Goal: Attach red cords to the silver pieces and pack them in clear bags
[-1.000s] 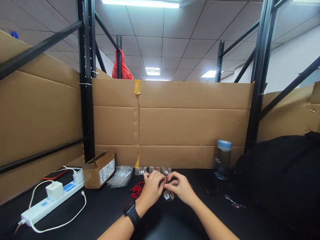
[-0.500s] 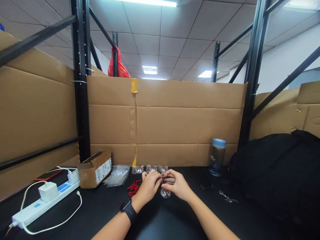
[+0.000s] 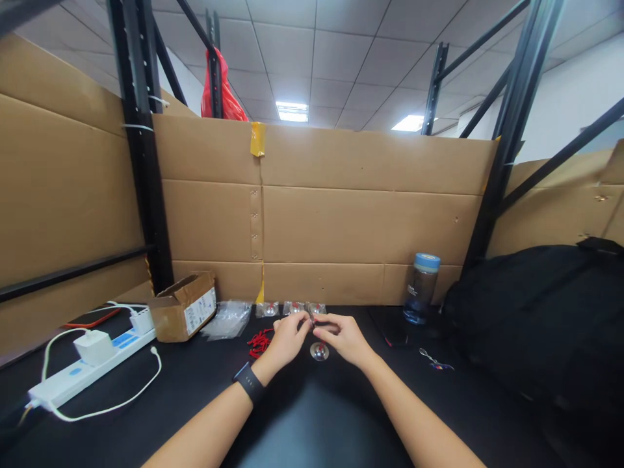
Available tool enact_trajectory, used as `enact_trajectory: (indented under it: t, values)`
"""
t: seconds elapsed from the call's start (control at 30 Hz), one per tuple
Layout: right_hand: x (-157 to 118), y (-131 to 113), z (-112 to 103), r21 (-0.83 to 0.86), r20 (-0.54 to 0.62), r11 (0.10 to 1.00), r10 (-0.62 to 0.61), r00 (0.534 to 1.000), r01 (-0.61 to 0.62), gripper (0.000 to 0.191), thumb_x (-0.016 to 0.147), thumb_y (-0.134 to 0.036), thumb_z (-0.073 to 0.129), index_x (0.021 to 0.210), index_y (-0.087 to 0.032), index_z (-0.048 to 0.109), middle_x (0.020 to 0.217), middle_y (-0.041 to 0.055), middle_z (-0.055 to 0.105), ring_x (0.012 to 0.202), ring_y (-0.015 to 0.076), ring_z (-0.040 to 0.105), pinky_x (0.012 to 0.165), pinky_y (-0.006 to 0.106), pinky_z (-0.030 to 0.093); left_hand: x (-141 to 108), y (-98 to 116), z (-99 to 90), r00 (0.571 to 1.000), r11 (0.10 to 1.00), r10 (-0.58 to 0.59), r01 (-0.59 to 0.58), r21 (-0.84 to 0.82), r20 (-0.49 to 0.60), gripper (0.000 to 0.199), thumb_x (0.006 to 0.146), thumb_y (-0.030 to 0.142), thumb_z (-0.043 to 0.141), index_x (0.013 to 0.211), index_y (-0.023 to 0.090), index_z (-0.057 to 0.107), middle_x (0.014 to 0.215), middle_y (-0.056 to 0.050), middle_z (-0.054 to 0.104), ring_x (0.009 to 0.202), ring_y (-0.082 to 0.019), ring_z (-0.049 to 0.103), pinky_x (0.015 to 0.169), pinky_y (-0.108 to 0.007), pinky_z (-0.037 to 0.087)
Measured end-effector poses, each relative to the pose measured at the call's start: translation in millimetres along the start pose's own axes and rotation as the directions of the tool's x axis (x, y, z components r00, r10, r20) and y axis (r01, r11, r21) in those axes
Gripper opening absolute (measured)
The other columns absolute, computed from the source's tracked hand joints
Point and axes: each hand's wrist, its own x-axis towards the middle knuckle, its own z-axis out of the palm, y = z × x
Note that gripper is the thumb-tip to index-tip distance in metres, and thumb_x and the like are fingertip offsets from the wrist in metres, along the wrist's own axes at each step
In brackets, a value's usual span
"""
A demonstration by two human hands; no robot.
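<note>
Shiny metal disc (image 3: 319, 351) at 6 o'clock from the meeting fingertips, broad face toward viewer, round (any axis reads alike), red bit at its 12 o'clock; resting or hanging, unclear. Left hand (image 3: 286, 338) and right hand (image 3: 345, 338): fingers bunched around something tiny, cannot tell which pinches it. Red cords (image 3: 258, 342) at disc's 9 o'clock, partly hidden by left hand

Far right: one bottle (image 3: 420, 292), blue lid, upright; beside it, one bulky black bag (image 3: 531, 325). Left: one white power strip (image 3: 63, 383), with white cable (image 3: 114, 410); beyond its far end, one cardboard box (image 3: 188, 309), white label. Far side: cardboard wall (image 3: 331, 224), yellow tape (image 3: 258, 138); above, far left, one red bag (image 3: 228, 91)
</note>
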Motion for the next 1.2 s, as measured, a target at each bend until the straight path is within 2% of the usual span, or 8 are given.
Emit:
enact_trajectory:
  t: [0.13, 0.33, 0.6, 0.73, 0.87, 1.0, 1.1, 1.2]
  values:
    - [-1, -6, -4, -0.163, 0.017, 0.980, -0.116, 0.993, 0.118, 0.039, 0.093, -0.049, 0.059, 0.114, -0.020, 0.075, 0.115, 0.0100, 0.075, 0.090, 0.0247, 0.075, 0.085, 0.040, 0.060, -1, 5, -0.2, 0.999, 0.999, -0.029, 0.030, 0.037, -0.043, 0.026, 0.099, 0.033, 0.047, 0.091, 0.021, 0.068, 0.094, -0.004, 0.075, 0.093, -0.021, 0.066, 0.083, -0.031, 0.038]
    - [2, -1, -3, -0.363, -0.052, 0.921, -0.171, 0.984, 0.141, 0.023, 0.090, -0.036, 0.064, 0.099, -0.020, 0.078, 0.097, 0.0081, 0.078, 0.081, 0.0223, 0.073, 0.074, 0.033, 0.057, -8, 13, 1.8, 0.997, 0.990, 0.005, 0.005, 0.139, -0.072, 0.024, 0.097, 0.034, 0.051, 0.091, 0.023, 0.072, 0.099, -0.004, 0.074, 0.101, -0.024, 0.062, 0.087, -0.036, 0.033]
    - [1, -4, -3, -0.488, -0.008, 0.854, -0.211, 0.977, 0.181, 0.019, 0.091, -0.024, 0.060, 0.097, -0.021, 0.078, 0.098, 0.0050, 0.079, 0.079, 0.0193, 0.071, 0.076, 0.030, 0.052, -13, 14, 4.7, 0.990, 0.972, 0.079, -0.049, 0.229, -0.120, 0.016, 0.096, 0.028, 0.057, 0.093, 0.022, 0.071, 0.103, -0.005, 0.073, 0.103, -0.023, 0.058, 0.089, -0.038, 0.028]
    - [1, -4, -4, -0.557, 0.013, 0.805, -0.240, 0.971, 0.207, 0.016, 0.089, -0.019, 0.060, 0.090, -0.021, 0.076, 0.089, 0.0044, 0.076, 0.075, 0.0176, 0.067, 0.070, 0.027, 0.050, -13, 12, 5.1, 0.985, 0.960, 0.130, -0.097, 0.262, -0.115, 0.015, 0.096, 0.027, 0.058, 0.093, 0.023, 0.072, 0.102, -0.005, 0.073, 0.103, -0.023, 0.057, 0.089, -0.039, 0.029]
    - [1, -3, -4, -0.561, 0.015, 0.798, -0.256, 0.967, 0.220, 0.012, 0.084, -0.013, 0.061, 0.083, -0.020, 0.070, 0.080, 0.0022, 0.070, 0.069, 0.0149, 0.062, 0.066, 0.025, 0.047, -14, 12, 4.7, 0.981, 0.951, 0.172, -0.141, 0.274, -0.094, 0.015, 0.096, 0.028, 0.058, 0.091, 0.023, 0.072, 0.099, -0.005, 0.073, 0.102, -0.024, 0.058, 0.089, -0.040, 0.030]
    - [1, -1, -4, -0.541, 0.022, 0.807, -0.268, 0.963, 0.237, 0.012, 0.078, -0.008, 0.061, 0.076, -0.020, 0.064, 0.082, 0.0014, 0.067, 0.072, 0.0145, 0.060, 0.068, 0.025, 0.046, -13, 12, 2.4, 0.985, 0.954, 0.160, -0.136, 0.269, -0.068, 0.019, 0.098, 0.031, 0.054, 0.093, 0.025, 0.071, 0.102, -0.004, 0.073, 0.106, -0.025, 0.058, 0.092, -0.042, 0.032]
    - [2, -1, -4, -0.537, 0.031, 0.810, -0.260, 0.965, 0.235, 0.014, 0.074, -0.005, 0.062, 0.073, -0.019, 0.062, 0.083, 0.0015, 0.066, 0.075, 0.0151, 0.060, 0.072, 0.026, 0.047, -10, 11, -2.9, 0.990, 0.977, 0.105, -0.085, 0.196, -0.091, 0.027, 0.103, 0.036, 0.043, 0.108, 0.027, 0.068, 0.116, -0.004, 0.071, 0.113, -0.024, 0.059, 0.098, -0.042, 0.035]
    - [1, -1, -5, -0.504, 0.064, 0.826, -0.256, 0.965, 0.252, 0.014, 0.074, -0.005, 0.063, 0.072, -0.019, 0.062, 0.090, 0.0025, 0.066, 0.083, 0.0161, 0.062, 0.078, 0.027, 0.048, -6, 9, -8.9, 0.994, 0.993, 0.104, -0.105, 0.055, 0.014, 0.030, 0.102, 0.042, 0.044, 0.121, 0.029, 0.063, 0.125, -0.003, 0.069, 0.118, -0.023, 0.060, 0.103, -0.040, 0.037]
